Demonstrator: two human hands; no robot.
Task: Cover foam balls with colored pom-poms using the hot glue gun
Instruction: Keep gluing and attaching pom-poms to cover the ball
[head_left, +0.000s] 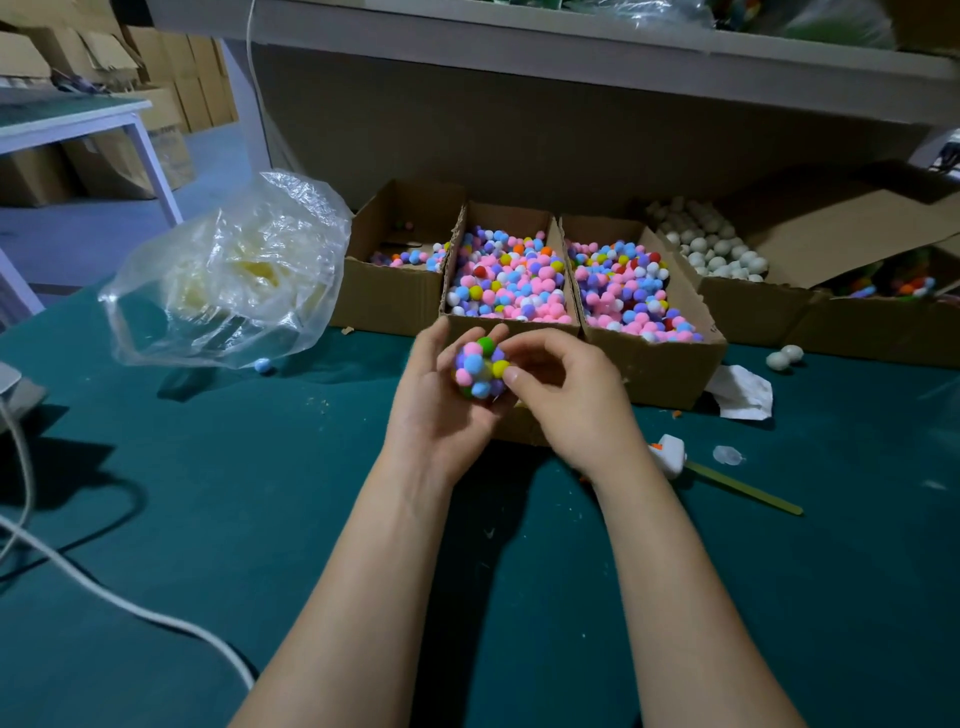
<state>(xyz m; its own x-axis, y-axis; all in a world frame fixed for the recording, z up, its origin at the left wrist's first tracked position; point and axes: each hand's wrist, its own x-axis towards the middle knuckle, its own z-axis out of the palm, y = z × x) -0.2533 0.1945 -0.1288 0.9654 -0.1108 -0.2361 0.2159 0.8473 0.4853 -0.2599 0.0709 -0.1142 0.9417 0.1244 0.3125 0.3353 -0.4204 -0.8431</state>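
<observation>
Right, both hands are at the middle of the frame, bare forearms reaching up from the bottom edge over the green table (218, 519). The left hand (441, 400) cups the pom-pom ball (479, 371) from below and behind, palm turned up and fingers curled round it. The right hand (569, 397) meets it from the other side, fingers bent, gripping the ball's right flank with a fingertip pressed on a yellow pom-pom (500, 368). The ball is held above the table, just in front of the middle box (519, 326), which is heaped with loose pom-poms (506, 275) in pink, blue, white and yellow. The right box (662, 374) carries the same mix. The left box (384, 301) has only a thin scatter at its bottom. In the upper right, a bigger carton (753, 312) holds white foam balls (711, 249). In the upper left sits a crumpled plastic bag (234, 280) with pale yellowish contents. Lower right of the hands, a white object (670, 454) with an orange bit peeks from behind the right wrist, with a flat wooden stick (743, 488) beside it.
</observation>
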